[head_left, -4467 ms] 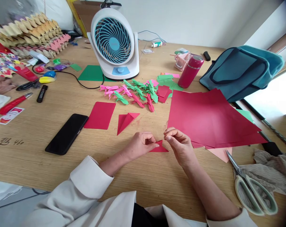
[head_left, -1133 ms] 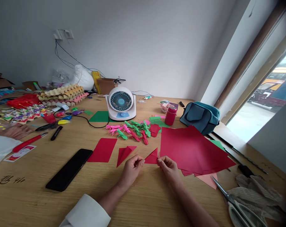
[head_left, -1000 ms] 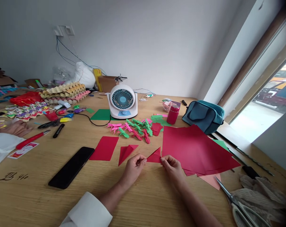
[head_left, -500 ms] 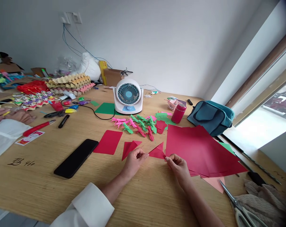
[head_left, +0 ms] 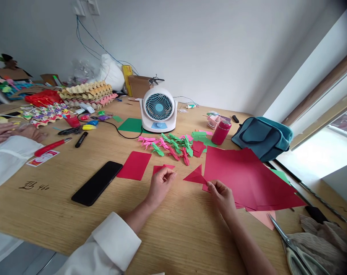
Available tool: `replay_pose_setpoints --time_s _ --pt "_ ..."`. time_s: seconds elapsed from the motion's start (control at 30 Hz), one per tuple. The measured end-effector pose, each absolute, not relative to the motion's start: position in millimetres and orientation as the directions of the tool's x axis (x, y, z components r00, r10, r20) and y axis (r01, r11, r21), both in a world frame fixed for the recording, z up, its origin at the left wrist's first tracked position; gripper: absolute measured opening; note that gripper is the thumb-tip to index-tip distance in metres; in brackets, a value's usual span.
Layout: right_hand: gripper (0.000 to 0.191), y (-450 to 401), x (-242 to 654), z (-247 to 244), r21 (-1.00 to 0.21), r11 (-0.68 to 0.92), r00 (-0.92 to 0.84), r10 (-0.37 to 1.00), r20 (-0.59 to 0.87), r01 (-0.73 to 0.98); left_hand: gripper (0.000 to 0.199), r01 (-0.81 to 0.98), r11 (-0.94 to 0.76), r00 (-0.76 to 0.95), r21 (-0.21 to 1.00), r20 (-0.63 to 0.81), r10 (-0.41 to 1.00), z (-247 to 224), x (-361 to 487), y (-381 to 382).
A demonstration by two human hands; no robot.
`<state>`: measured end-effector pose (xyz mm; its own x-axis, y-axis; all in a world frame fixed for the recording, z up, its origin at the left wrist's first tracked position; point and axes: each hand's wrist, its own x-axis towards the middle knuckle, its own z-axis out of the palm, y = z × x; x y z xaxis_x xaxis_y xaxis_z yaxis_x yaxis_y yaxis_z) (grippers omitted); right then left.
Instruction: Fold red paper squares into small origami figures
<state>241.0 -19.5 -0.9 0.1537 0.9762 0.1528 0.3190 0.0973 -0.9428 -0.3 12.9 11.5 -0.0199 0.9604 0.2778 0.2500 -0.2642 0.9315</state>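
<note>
My right hand (head_left: 222, 194) pinches the lower right corner of a folded red paper triangle (head_left: 195, 175), held just above the table. My left hand (head_left: 162, 185) is apart from that triangle, its fingertips drawn together with nothing visible between them. Behind the left hand lies another folded red paper (head_left: 159, 168), partly hidden by the knuckles. A flat red paper rectangle (head_left: 135, 165) lies farther left. Large red sheets (head_left: 239, 175) spread out beside my right hand. Beyond both hands is a pile of pink, green and red folded paper pieces (head_left: 173, 145).
A black phone (head_left: 97, 183) lies at left; scissors (head_left: 294, 244) rest on cloth at right. Behind stand a white fan (head_left: 159, 110), a red bottle (head_left: 221, 132) and a teal bag (head_left: 262, 137). Another person's hands (head_left: 15, 131) are at far left, near egg trays (head_left: 87, 93).
My left hand has let go of the folded red triangle and moved slightly away from it. The triangle stays in my right hand. The whole view has shifted a little.
</note>
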Motion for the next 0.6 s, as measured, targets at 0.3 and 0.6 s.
replay_pose_setpoints --time_s 0.3,0.6 --pt "0.04 -18.1 246.3 -3.2 -0.905 -0.001 0.319 0.936 0.149 0.424 0.008 0.646 -0.294 -0.092 0.704 0.453 0.887 6.4 -34.9 37.2" --pt "0.037 -15.9 247.3 -10.4 -0.894 0.06 0.357 0.903 0.238 0.444 0.029 0.905 -0.125 0.007 0.408 0.278 0.961 -2.4 -27.6 32.9"
